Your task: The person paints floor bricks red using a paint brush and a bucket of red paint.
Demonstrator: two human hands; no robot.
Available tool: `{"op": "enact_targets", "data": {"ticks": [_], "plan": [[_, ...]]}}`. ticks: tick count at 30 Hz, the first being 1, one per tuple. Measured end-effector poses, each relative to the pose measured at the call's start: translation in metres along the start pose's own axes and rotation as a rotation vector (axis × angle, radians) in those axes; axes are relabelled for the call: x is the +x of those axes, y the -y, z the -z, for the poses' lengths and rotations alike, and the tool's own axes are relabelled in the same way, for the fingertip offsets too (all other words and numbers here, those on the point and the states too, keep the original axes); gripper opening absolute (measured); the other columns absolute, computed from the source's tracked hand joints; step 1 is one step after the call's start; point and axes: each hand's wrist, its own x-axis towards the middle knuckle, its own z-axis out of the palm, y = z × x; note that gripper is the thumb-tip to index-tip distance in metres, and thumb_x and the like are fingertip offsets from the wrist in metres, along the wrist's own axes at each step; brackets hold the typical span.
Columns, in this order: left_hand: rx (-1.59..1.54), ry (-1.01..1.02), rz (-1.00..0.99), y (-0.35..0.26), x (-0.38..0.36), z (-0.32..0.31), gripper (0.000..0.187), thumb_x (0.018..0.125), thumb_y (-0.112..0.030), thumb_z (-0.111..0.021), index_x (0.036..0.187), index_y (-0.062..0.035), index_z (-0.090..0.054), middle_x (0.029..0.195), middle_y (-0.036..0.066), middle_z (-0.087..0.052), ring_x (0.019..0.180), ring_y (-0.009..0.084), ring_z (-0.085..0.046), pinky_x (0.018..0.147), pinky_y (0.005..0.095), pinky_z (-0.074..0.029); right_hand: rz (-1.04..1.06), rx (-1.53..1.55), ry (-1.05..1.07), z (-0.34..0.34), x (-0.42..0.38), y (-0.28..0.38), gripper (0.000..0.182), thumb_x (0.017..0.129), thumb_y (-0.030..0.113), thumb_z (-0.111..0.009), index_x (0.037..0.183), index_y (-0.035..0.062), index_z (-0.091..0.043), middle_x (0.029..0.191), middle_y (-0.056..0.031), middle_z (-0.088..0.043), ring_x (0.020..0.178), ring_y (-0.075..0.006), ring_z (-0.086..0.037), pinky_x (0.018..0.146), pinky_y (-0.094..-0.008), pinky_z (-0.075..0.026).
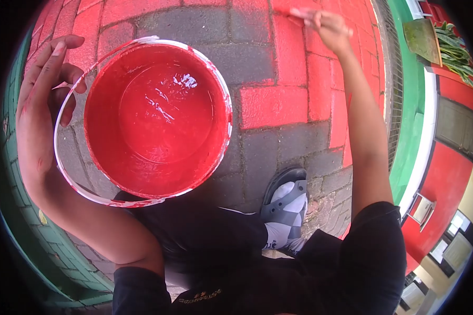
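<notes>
A white bucket [229, 113], coated red inside, holds glossy red paint [165, 118] in its bottom. Its paint-smeared handle [58, 128] swings out to the left side. My left hand [44, 79] is beside the bucket with fingers spread and partly bent, the fingertips right at the handle. At the top right, my right hand [328, 29] grips a paintbrush [298, 12], smeared by motion, its bristle end pointing left over red-painted paving.
Grey pavers [257, 62] lie among red-painted pavers [274, 106]. My sandalled foot [286, 202] stands below them. A drain grate [394, 89] and green strip [412, 126] run along the right, near a potted plant [454, 52]. A green tiled edge [52, 241] curves along the left.
</notes>
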Motion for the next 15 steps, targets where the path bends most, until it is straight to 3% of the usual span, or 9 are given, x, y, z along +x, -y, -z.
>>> {"op": "enact_targets", "data": {"ticks": [1,3,6,8,12,14,15], "plan": [[0.003,0.028,0.005,0.000,0.000,0.002,0.031,0.098,-0.031,-0.051,0.116,-0.0101,-0.065,0.073,-0.001,-0.053,0.056,0.0029,-0.039,0.049,0.0189,-0.026,-0.106,0.199,0.123,-0.002,-0.017,-0.002,0.026,0.092,0.004,-0.046,0.066,0.0041,-0.046,0.130,-0.0164,-0.061,0.123,-0.0220,-0.056,0.101,-0.0304,-0.042],[-0.014,0.041,0.019,0.003,-0.002,0.003,0.031,0.098,-0.031,-0.050,0.117,-0.0099,-0.065,0.072,-0.001,-0.053,0.055,0.0030,-0.039,0.049,0.0189,-0.026,-0.236,0.332,0.019,-0.037,-0.069,0.032,0.025,0.089,0.002,-0.043,0.064,0.0040,-0.045,0.129,-0.0178,-0.062,0.127,-0.0251,-0.054,0.101,-0.0324,-0.041],[-0.026,0.015,0.017,0.008,-0.004,0.000,0.032,0.100,-0.029,-0.048,0.120,-0.0095,-0.063,0.073,-0.001,-0.052,0.055,0.0032,-0.037,0.049,0.0185,-0.025,-0.308,0.345,0.041,-0.035,-0.124,0.056,0.026,0.088,0.001,-0.040,0.063,0.0035,-0.043,0.125,-0.0179,-0.064,0.126,-0.0275,-0.055,0.099,-0.0372,-0.045],[0.000,-0.088,-0.110,0.011,-0.007,-0.005,0.032,0.101,-0.028,-0.046,0.122,-0.0099,-0.062,0.073,-0.002,-0.051,0.054,0.0037,-0.035,0.049,0.0187,-0.025,-0.538,0.259,0.242,-0.027,-0.140,0.088,0.030,0.091,0.000,-0.045,0.062,0.0034,-0.041,0.124,-0.0182,-0.064,0.127,-0.0268,-0.054,0.095,-0.0351,-0.049],[-0.056,0.035,0.022,0.012,-0.006,0.008,0.032,0.101,-0.026,-0.045,0.123,-0.0096,-0.061,0.074,-0.001,-0.051,0.057,0.0031,-0.039,0.050,0.0178,-0.026,-0.497,0.212,0.481,0.007,-0.115,0.108,0.028,0.089,-0.005,-0.050,0.064,0.0036,-0.039,0.123,-0.0191,-0.064,0.124,-0.0267,-0.057,0.092,-0.0338,-0.052],[-0.042,0.074,0.067,0.009,-0.005,0.008,0.033,0.102,-0.027,-0.045,0.124,-0.0088,-0.061,0.074,-0.001,-0.051,0.061,0.0018,-0.042,0.051,0.0181,-0.026,-0.619,0.117,0.494,0.008,-0.068,0.107,0.033,0.077,-0.019,-0.052,0.061,0.0044,-0.036,0.120,-0.0220,-0.064,0.122,-0.0296,-0.058,0.095,-0.0344,-0.052],[-0.046,0.070,0.069,0.008,-0.003,0.008,0.033,0.102,-0.027,-0.045,0.124,-0.0088,-0.061,0.074,-0.001,-0.051,0.061,0.0018,-0.042,0.051,0.0181,-0.026,-0.487,0.075,0.504,0.012,-0.051,0.074,0.029,0.080,-0.016,-0.052,0.065,0.0042,-0.037,0.119,-0.0203,-0.065,0.121,-0.0278,-0.059,0.093,-0.0345,-0.052]]}}
